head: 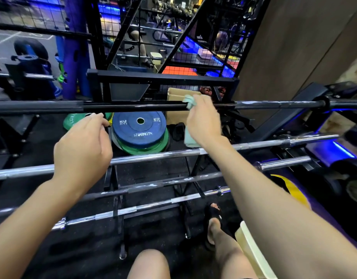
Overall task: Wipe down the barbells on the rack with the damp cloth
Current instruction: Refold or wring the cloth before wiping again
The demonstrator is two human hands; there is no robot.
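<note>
Barbells on rack: black bar topmost, running 9 to 3 o'clock across mid-frame; three chrome bars stepped below toward 6. Right hand at 1 o'clock, fingers curled round pale green cloth, pressing it onto the black bar; cloth tail hangs below the wrist. Left hand at 9 o'clock, loosely curled, holds nothing, hovering between the black bar and the upper chrome bar. Behind bars, centre: blue plate marked "20 KG" and "STRENGTH", stacked on green plates. Cardboard box beside the cloth at 12. Black wire-mesh frame just behind the rack. Sandalled foot at 5 o'clock.
</note>
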